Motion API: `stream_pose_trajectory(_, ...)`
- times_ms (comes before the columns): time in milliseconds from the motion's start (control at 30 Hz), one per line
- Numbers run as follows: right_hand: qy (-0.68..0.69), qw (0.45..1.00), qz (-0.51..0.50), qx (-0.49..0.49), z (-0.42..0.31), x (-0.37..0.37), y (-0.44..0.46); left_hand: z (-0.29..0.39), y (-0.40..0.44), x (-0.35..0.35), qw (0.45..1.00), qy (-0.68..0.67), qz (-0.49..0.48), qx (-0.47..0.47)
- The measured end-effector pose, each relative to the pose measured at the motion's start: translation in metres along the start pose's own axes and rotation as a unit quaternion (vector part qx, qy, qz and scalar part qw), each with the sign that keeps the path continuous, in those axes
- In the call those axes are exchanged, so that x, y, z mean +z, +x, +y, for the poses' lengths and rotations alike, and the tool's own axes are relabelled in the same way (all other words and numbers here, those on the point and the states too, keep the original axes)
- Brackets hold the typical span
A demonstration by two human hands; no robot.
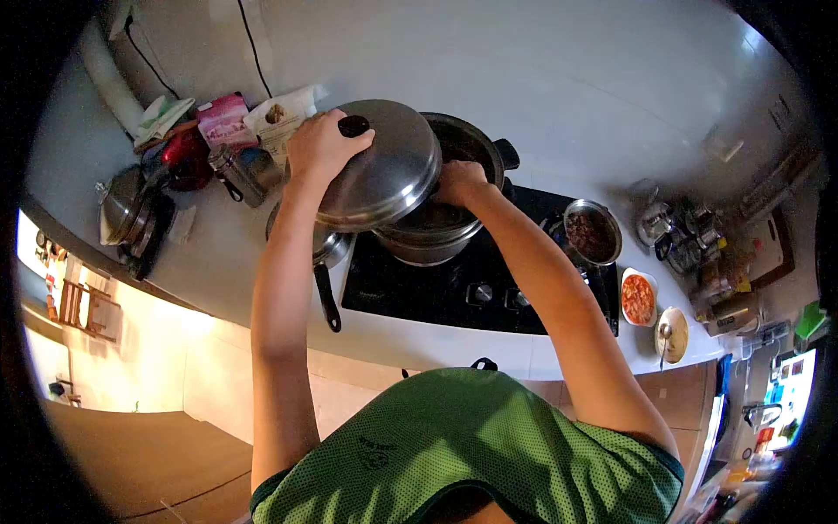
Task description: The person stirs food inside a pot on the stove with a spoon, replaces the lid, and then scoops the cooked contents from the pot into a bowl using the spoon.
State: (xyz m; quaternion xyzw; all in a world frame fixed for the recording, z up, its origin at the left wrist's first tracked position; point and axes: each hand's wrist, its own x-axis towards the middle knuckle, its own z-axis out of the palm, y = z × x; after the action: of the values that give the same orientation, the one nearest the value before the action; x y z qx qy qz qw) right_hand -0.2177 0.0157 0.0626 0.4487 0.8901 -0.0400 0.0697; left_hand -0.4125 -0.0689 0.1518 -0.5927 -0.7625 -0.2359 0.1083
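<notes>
My left hand (319,147) is closed around the dark knob of a large domed metal lid (393,166). The lid is lifted and tilted over the left part of a big steel pot (425,251), so the pot's right side lies uncovered. My right hand (461,183) is curled at the pot's opening, beside the lid's right edge. Its fingertips point into the pot, and what they grip is hidden. The pot's inside looks dark, and its contents cannot be made out. Beneath it is a black cooktop (410,301) with knobs along the front.
Left of the cooktop lies a pan with a black handle (326,301) jutting over the counter edge. A pot of dark food (592,234), a dish of red food (639,299) and a bowl with a spoon (670,336) stand right. A thermos (234,173) stands back left.
</notes>
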Motion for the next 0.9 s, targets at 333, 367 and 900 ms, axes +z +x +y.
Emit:
stream_pose_trajectory(333,0.039,0.965,0.260,0.008,0.077,0.006,-0.085,0.038,0.003,0.018,0.997,-0.059,-0.034,0.042)
stream_pose_trajectory(367,0.039,0.965,0.260,0.011,0.088,0.011,-0.098,0.045,0.001,0.018,0.996,-0.048,-0.060,0.047)
stream_pose_trajectory(900,0.183,0.973,0.077,0.119,0.092,0.170,-0.206,0.072,0.004,0.056,0.994,0.003,-0.092,0.057)
